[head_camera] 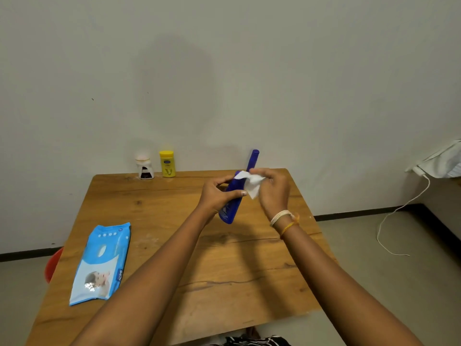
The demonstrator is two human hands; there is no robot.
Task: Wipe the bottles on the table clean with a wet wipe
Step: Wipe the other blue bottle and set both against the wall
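A tall blue bottle (230, 209) is held tilted above the wooden table (174, 245), its cap pointing up and away. My left hand (215, 196) grips the bottle around its middle. My right hand (270, 189) pinches a white wet wipe (252, 183) and presses it against the bottle's upper part. A yellow bottle (167, 163) and a small white bottle with a dark label (145, 168) stand upright at the table's far edge, by the wall.
A blue pack of wet wipes (101, 263) lies flat near the table's left front. A red object (53, 264) shows beyond the left edge. A white cable (399, 216) trails on the floor at right, below cloth (441, 161).
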